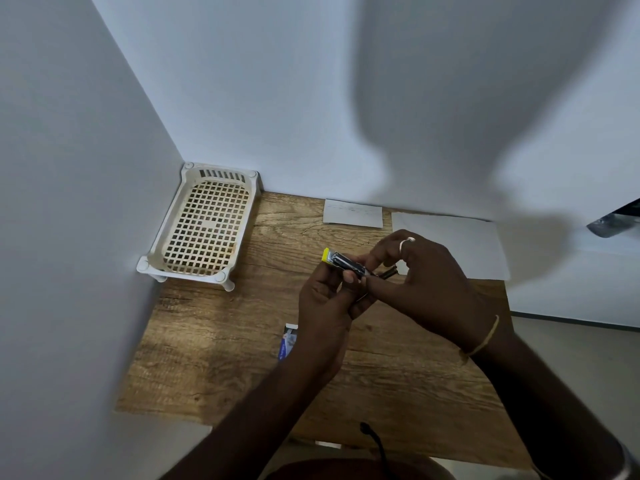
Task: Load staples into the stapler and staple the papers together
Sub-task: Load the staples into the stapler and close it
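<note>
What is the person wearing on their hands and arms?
The right hand has a pale, shiny ring on one finger, and a thin yellowish string band goes round its wrist. The left hand shows no ring or band. Both forearms are bare, with no sleeves in view.

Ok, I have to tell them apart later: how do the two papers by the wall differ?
The small paper is far smaller than the large paper. The small paper carries faint lines of marks; the large paper looks blank. The small paper shows whole; the right hand hides a corner of the large paper. Both are white, flat on the table.
</note>
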`<state>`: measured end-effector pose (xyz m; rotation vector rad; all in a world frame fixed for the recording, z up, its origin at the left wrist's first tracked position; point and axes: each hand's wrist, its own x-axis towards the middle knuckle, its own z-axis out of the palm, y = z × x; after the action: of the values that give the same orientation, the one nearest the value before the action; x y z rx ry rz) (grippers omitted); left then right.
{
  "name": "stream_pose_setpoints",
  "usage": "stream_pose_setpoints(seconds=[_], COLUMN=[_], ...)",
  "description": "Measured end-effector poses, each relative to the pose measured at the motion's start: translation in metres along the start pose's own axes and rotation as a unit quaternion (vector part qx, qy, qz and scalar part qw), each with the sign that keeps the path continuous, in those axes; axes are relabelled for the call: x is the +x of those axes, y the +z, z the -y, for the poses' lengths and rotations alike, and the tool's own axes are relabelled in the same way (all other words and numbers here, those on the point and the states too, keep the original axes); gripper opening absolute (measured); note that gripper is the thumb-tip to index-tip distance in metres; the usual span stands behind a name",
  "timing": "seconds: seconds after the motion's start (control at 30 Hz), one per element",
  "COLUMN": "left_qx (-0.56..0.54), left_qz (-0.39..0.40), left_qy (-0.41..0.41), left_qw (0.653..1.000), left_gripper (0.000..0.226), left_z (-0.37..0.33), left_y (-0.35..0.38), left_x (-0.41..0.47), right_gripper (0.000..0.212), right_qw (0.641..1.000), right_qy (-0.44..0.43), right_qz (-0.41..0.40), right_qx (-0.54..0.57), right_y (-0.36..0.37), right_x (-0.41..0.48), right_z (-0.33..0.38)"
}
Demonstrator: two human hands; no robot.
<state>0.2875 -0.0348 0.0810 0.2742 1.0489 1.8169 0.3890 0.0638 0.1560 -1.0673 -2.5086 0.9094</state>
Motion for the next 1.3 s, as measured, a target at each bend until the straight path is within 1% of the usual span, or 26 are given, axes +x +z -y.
stream_pose_setpoints(seconds=[0.07, 0.2, 0.23, 0.33, 0.4, 0.47, 0.53, 0.6, 0.67, 0.73, 0.97, 1.03, 1.1, 1.3], left_qx=[0.0, -0.005, -0.007, -0.013, -0.015, -0.015, -0.014, -0.013, -0.011, -0.008, -0.008, -0.009, -0.006, -0.011], left_qz=[0.0, 0.002, 0.004, 0.002, -0.001, 0.002, 0.006, 0.011, 0.015, 0.016, 0.02, 0.017, 0.017, 0.024], left_qy=[-0.001, -0.006, -0.006, -0.008, -0.008, -0.008, -0.013, -0.021, -0.028, -0.035, -0.049, -0.053, -0.055, -0.057], left_qw=[1.0, 1.0, 1.0, 1.0, 1.0, 1.0, 1.0, 1.0, 0.999, 0.999, 0.999, 0.998, 0.998, 0.998], left_gripper=[0.031, 0.031, 0.032, 0.039, 0.041, 0.035, 0.033, 0.033, 0.034, 0.036, 0.034, 0.029, 0.024, 0.024], left_z=[0.0, 0.0, 0.0, -0.002, -0.002, 0.0, 0.001, 0.002, 0.003, 0.004, 0.008, 0.01, 0.011, 0.009], left_y=[0.0, 0.0, 0.0, 0.002, 0.002, 0.001, 0.001, 0.001, 0.001, 0.001, 0.001, 0.0, -0.001, -0.001], left_x=[0.0, 0.0, 0.0, 0.0, 0.001, 0.001, 0.001, 0.0, 0.0, -0.001, -0.002, -0.003, -0.003, -0.004], right_gripper=[0.028, 0.035, 0.032, 0.015, 0.019, 0.025, 0.024, 0.022, 0.021, 0.021, 0.019, 0.02, 0.019, 0.014], right_qw=[1.0, 1.0, 1.0, 1.0, 1.0, 0.999, 0.997, 0.987, 0.974, 0.964, 0.953, 0.949, 0.944, 0.931], right_qy=[-0.002, -0.015, -0.016, -0.016, -0.02, -0.039, -0.073, -0.111, -0.133, -0.146, -0.156, -0.155, -0.157, -0.169], right_qz=[-0.002, -0.009, -0.009, -0.009, -0.007, -0.001, 0.014, 0.026, 0.041, 0.056, 0.073, 0.082, 0.098, 0.15], right_qx=[0.005, 0.019, 0.022, 0.024, 0.017, 0.008, -0.027, -0.113, -0.181, -0.214, -0.251, -0.263, -0.272, -0.288], right_y=[0.0, -0.001, 0.0, 0.001, 0.0, -0.004, -0.009, -0.014, -0.017, -0.019, -0.021, -0.023, -0.024, -0.032], right_x=[0.0, -0.002, -0.002, -0.002, -0.003, -0.004, -0.004, -0.002, 0.001, 0.002, 0.002, 0.005, 0.009, 0.018], right_z=[-0.003, -0.004, -0.005, -0.009, -0.011, -0.012, -0.011, -0.009, -0.006, -0.003, 0.0, 0.001, 0.001, 0.003])
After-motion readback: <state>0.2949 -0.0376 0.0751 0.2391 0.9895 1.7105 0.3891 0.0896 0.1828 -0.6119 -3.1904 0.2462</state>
